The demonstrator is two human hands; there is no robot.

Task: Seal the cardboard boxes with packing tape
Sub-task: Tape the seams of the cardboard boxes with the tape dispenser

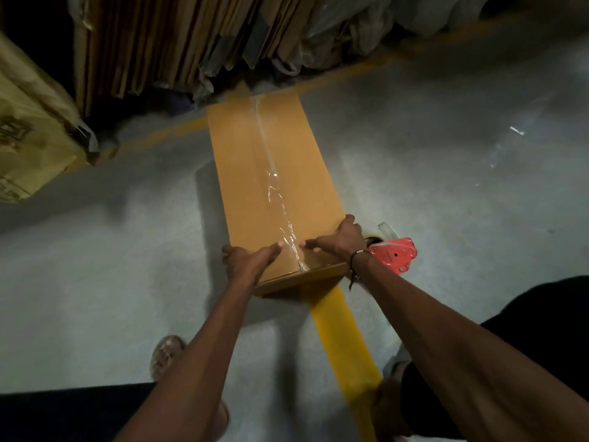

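A long brown cardboard box [248,173] lies on the grey floor, its flaps closed. A strip of clear packing tape [274,183] runs down its centre seam, wrinkled near my end. My left hand [247,261] rests on the box's near left corner, thumb stretched along the top towards the tape. On the near right corner sits my right hand [339,239], thumb pointing at the tape from the other side, fingers over the right edge. A red tape dispenser [393,253] lies on the floor just right of the box, behind my right wrist.
Flattened cardboard sheets [165,43] and plastic wrapping [350,27] stand stacked behind the box. A printed carton [28,129] sits at far left. A yellow floor line [344,339] runs under the box towards me. My feet [167,354] stand close to the near end.
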